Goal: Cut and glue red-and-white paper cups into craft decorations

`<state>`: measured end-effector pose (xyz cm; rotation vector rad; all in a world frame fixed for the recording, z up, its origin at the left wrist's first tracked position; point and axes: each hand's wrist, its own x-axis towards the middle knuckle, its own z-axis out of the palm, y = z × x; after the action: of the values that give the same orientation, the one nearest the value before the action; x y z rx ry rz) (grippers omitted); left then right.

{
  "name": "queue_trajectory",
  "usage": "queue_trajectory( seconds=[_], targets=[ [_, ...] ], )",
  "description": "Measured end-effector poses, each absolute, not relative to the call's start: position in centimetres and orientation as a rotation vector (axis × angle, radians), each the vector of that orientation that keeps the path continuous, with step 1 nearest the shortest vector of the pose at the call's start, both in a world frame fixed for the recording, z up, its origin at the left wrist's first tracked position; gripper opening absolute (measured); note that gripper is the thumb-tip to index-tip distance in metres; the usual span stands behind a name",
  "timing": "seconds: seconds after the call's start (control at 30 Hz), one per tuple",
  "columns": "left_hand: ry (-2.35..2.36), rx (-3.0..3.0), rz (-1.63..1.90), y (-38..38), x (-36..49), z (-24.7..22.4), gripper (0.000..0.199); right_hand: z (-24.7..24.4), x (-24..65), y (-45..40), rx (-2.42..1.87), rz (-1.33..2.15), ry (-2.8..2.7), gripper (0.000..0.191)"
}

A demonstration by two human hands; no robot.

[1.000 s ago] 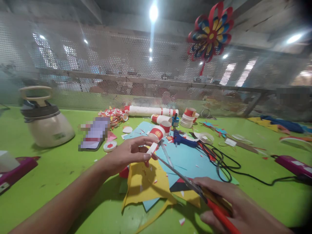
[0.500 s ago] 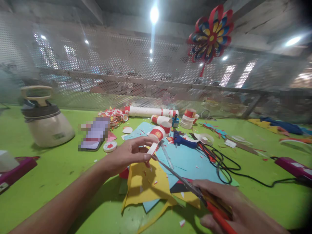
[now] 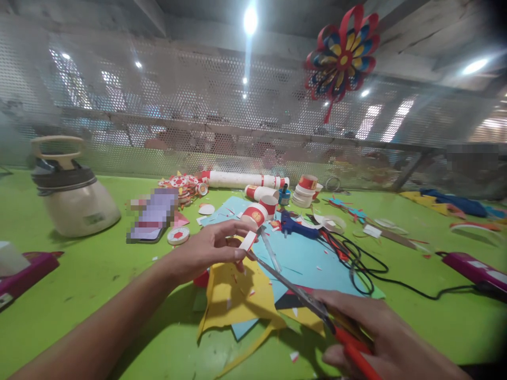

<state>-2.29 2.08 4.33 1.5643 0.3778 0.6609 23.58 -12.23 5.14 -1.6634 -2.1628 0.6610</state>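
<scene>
Between the thumb and fingers of my left hand (image 3: 214, 245) is a small white piece of paper cup (image 3: 248, 241) with a red edge. My right hand (image 3: 368, 322) grips the red handles of a pair of scissors (image 3: 304, 298). The blades point up and left, their tips at the lower edge of the piece. Whether they are cutting into it I cannot tell. Below lie yellow paper (image 3: 241, 301) and light blue paper (image 3: 317, 258), strewn with small scraps. Red and white paper cups (image 3: 254, 214) lie just beyond my left fingers.
A blue glue gun (image 3: 297, 227) and a tangled black cable (image 3: 368, 264) are right of centre. At left stand a large beige flask (image 3: 79, 206) and a phone (image 3: 154, 214). Purple power strips (image 3: 471, 266) lie at both sides. A paper flower (image 3: 344, 58) hangs above.
My hands, the cup piece and the scissors hold almost the same pose. The whole view has shifted very slightly.
</scene>
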Motion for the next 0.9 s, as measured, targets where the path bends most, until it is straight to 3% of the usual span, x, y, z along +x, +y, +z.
queue_trajectory(
  seconds=[0.9],
  targets=[
    [0.373, 1.502, 0.588, 2.04, -2.37, 4.05, 0.036, 4.54, 24.01, -13.02, -1.572, 0.485, -2.262, 0.041]
  ],
)
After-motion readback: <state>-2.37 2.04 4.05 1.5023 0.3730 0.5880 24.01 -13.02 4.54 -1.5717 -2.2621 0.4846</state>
